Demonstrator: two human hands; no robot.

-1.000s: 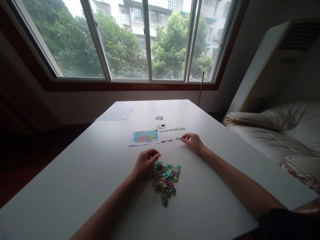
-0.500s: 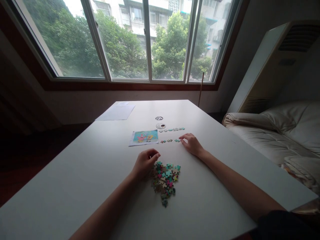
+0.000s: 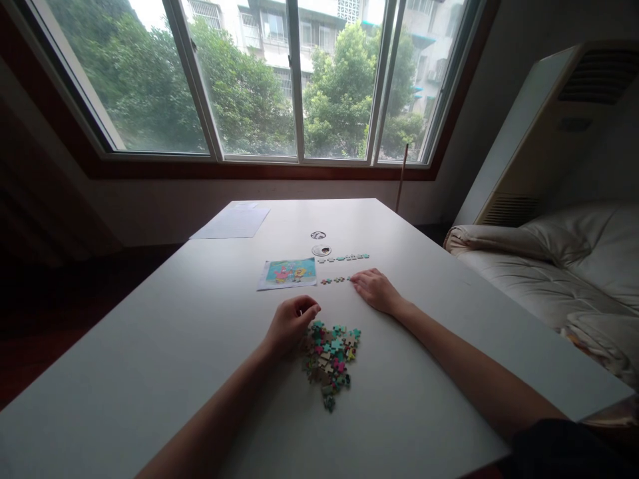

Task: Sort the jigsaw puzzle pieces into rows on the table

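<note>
Right hand [image 3: 376, 291] unclenched, partly covering puzzle piece [image 3: 349, 279], left hand [image 3: 292, 320] curled, contents unclear

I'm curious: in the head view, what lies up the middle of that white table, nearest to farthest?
Heap of jigsaw pieces → nearer row of jigsaw pieces → farther row of jigsaw pieces → larger round disc → smaller round disc.

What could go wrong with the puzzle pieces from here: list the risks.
1. The right hand has its fingers over the right end of the near row, so a slip might knock that row askew.
2. The left hand is right by the loose pile; a careless sweep could scatter it.
</note>
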